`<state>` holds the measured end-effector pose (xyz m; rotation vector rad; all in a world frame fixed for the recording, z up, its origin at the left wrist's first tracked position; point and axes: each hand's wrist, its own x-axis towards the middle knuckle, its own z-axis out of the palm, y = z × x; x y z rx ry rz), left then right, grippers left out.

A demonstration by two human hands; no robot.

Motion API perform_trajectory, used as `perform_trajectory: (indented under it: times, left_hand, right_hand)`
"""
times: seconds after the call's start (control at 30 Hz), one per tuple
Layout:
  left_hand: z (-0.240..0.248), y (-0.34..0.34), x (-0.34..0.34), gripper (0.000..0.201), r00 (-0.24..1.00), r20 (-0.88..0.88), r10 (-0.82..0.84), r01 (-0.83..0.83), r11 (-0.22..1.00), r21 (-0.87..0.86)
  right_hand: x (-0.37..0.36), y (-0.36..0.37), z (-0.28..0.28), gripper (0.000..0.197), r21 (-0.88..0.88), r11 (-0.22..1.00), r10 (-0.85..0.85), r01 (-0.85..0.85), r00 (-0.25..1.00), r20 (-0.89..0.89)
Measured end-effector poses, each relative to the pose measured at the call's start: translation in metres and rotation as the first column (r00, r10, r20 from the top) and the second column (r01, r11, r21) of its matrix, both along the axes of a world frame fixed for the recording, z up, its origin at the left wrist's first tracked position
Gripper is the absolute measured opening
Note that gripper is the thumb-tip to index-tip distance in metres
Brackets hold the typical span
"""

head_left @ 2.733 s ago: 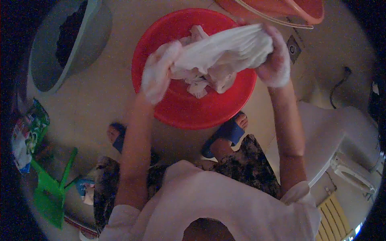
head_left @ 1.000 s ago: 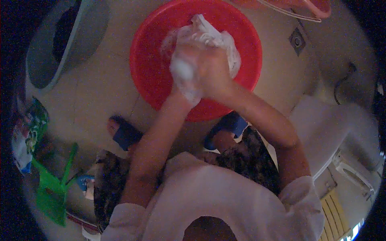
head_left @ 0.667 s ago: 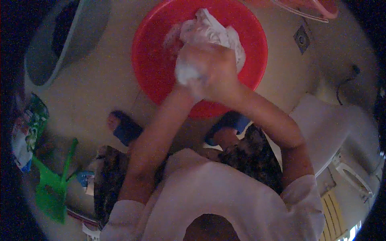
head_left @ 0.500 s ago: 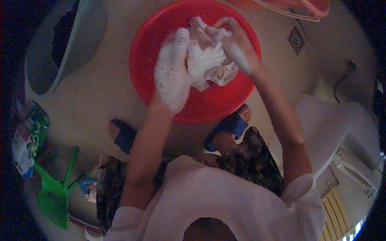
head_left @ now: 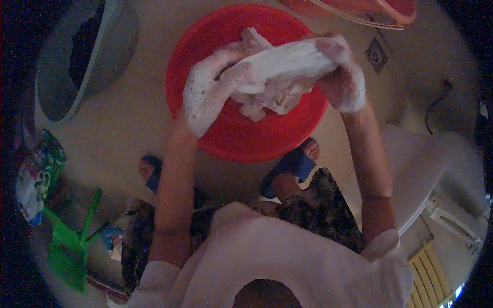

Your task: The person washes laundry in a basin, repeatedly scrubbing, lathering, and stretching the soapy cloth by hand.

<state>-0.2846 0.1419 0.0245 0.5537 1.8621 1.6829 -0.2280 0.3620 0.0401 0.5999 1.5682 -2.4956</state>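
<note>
In the upper middle of the frame, both hands hold a wet white cloth garment stretched between them, just above a round red plastic basin that stands on the pale tiled floor. The suds-covered left hand has its grip closed on the garment's left end, and the foamy right hand is clenched round the right end; held apart like this, the cloth is pulled taut on top while loose folds hang into the basin, so drips and lather likely fall back inside it. The person squats close, blue slippers touching the basin's near edge, which keeps the work within easy reach. At the upper left stands a grey-green plastic tub, well apart; a green plastic dustpan lies at the lower left.
</note>
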Motion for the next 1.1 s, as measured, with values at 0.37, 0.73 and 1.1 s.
perform_trajectory:
  times: [0.37,0.73,1.1]
  left_hand:
    - [-0.050,0.047,0.032,0.039,0.730,0.661,0.175,-0.526,0.760,0.380]
    - [-0.058,0.060,0.065,0.034,0.860,-0.504,0.084,-0.263,0.918,-0.296]
    - [-0.005,0.049,0.035,0.030,0.951,0.267,0.156,-0.224,0.943,0.247]
  right_hand:
    - [-0.039,-0.061,-0.042,0.017,0.804,0.594,0.243,0.003,0.952,-0.184]
    - [-0.017,-0.046,-0.046,0.023,0.951,0.278,0.426,0.136,0.870,-0.249]
    - [0.000,-0.008,-0.013,0.042,0.430,0.869,0.264,-0.243,0.964,0.011]
